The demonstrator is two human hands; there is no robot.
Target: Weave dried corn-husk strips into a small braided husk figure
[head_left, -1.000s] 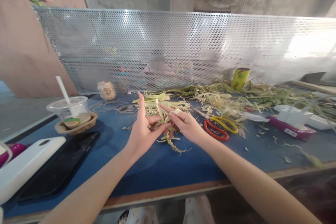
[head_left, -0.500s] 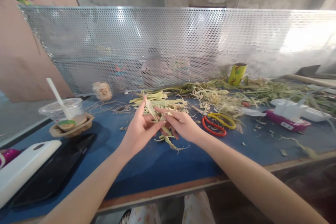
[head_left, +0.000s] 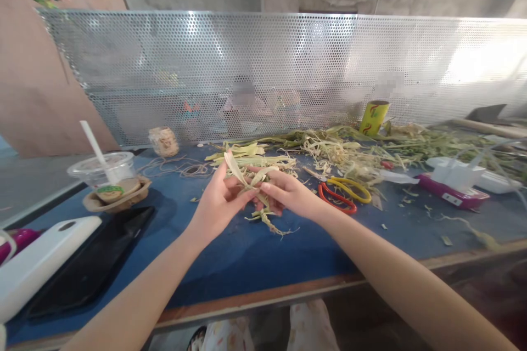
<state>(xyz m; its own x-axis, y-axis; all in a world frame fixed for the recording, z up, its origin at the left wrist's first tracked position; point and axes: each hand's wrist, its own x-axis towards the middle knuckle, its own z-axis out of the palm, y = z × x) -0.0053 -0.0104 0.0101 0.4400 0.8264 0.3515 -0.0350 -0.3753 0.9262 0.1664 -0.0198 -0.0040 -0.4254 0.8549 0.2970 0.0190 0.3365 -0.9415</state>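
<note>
My left hand and my right hand meet over the blue table, both closed on pale strips of dried plant leaf that look like corn husk. Two strip ends stick up between the hands in a V. Below the fingers hangs or lies a thin braided piece with frayed ends; whether it joins the held strips is hidden. Behind the hands lies a pile of flat husk strips. Scissors with one red and one yellow handle rest to the right of my right hand.
At left stand a plastic cup with a straw in a cardboard holder, a black tablet and a white device. A twine coil, a yellow tube and a purple power strip are farther off. A perforated metal screen closes the back; a person sits behind.
The right-hand husk strip has come up and now shows as a second raised end beside the left one. Both hands stay together; the whole view has shifted slightly.
</note>
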